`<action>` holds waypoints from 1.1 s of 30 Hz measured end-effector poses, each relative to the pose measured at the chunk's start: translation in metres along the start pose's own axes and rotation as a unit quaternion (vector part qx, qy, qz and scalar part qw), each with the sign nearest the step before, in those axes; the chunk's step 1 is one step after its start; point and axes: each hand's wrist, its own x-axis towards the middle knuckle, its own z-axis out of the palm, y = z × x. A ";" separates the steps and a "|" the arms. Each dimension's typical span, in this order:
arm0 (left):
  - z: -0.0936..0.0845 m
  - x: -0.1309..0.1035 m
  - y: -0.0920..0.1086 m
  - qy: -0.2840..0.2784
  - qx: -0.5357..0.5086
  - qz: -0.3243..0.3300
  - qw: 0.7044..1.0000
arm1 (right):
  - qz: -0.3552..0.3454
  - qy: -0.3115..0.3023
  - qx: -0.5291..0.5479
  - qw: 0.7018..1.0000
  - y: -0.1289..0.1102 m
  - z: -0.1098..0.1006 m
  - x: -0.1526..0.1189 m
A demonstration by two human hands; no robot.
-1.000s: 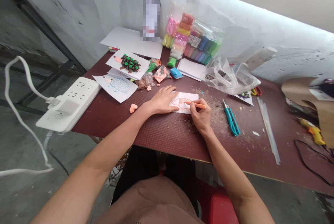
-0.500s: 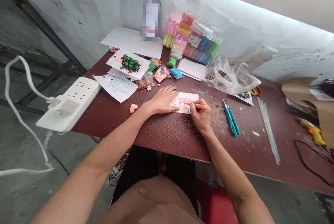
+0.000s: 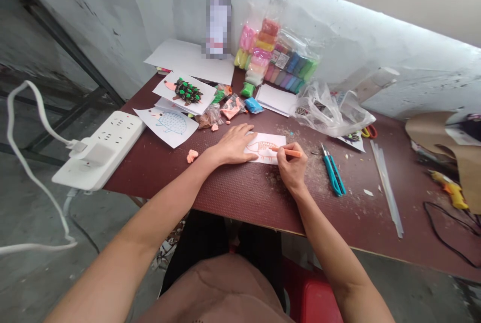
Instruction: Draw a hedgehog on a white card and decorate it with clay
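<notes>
On the dark red table lies a small white sheet of paper bearing an orange line drawing of a hedgehog-like animal. My left hand rests flat with fingers stretched over the paper's left side. An orange marker is pinched in my right hand, its tip at the right part of the drawing. Left of my left hand sits a lump of pink clay. A teal utility knife lies right of my right hand.
Behind are a blue hedgehog drawing, a decorated hedgehog card, bagged clay, coloured clay packs and a plastic bag. A power strip stands left. Glue sticks and a yellow glue gun lie right.
My right hand and the orange marker have shifted slightly right across the drawing. My left hand stays in place on the paper.
</notes>
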 end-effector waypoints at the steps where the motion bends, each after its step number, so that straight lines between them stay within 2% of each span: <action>1: -0.001 0.000 0.001 -0.001 0.000 -0.001 1.000 | 0.002 0.005 -0.002 1.000 0.001 0.000 0.000; 13: 0.000 0.000 0.000 -0.008 0.006 -0.004 1.000 | 0.008 -0.033 -0.010 0.999 0.000 0.000 0.001; 21: -0.001 0.000 0.001 -0.013 0.008 -0.006 1.000 | 0.013 -0.015 -0.014 1.000 -0.001 0.001 0.001; 28: -0.004 -0.001 0.004 -0.024 0.009 -0.012 1.000 | -0.010 -0.027 -0.011 1.000 -0.002 -0.001 0.002; 33: -0.004 0.000 0.003 -0.020 0.012 -0.008 1.000 | 0.000 -0.027 -0.007 1.000 0.000 0.000 0.001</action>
